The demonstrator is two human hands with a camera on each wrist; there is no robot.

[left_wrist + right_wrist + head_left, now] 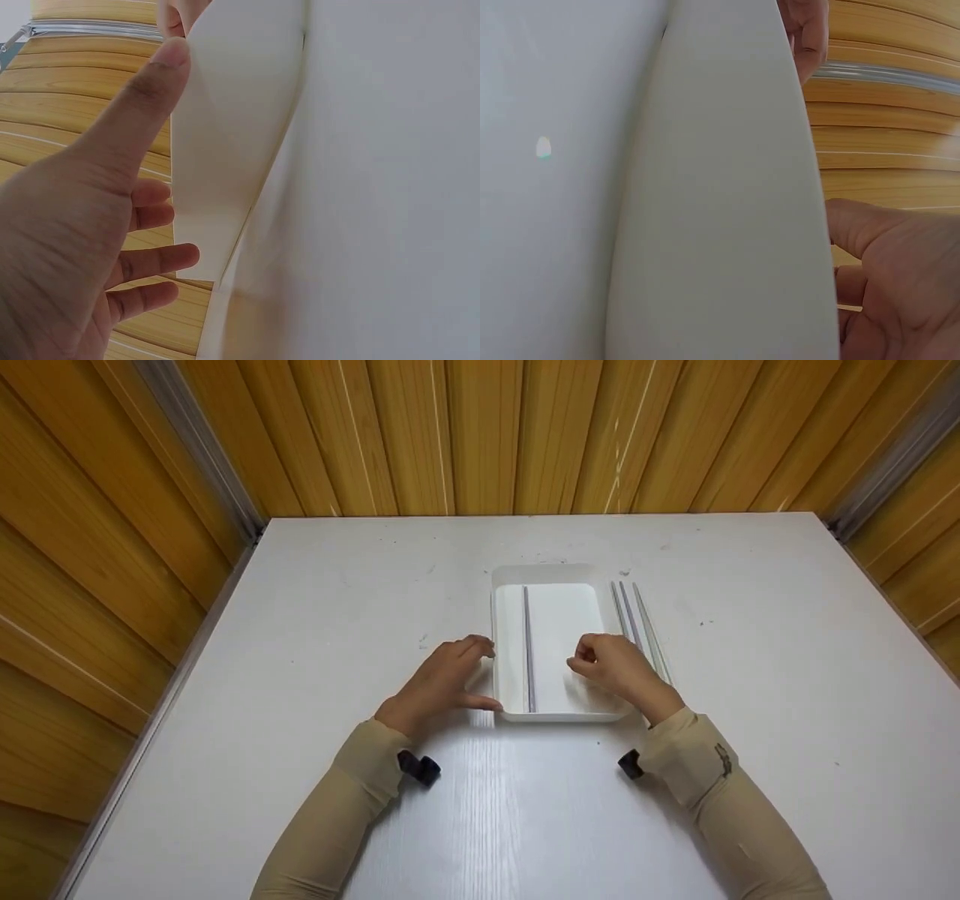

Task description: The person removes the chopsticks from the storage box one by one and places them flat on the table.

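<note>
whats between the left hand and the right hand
Part of the white tray, with at least one slender stick lying inside it; the head view shows this.

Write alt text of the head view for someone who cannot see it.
A person's left hand is at the left side of a white tray on a white table; the right hand, fingers curled, is over the tray. At least one slender stick lies lengthwise inside; more sticks lie on the table to its right.

Pale glare streaks the table (480, 810) — wrist views look dimmer.
</note>
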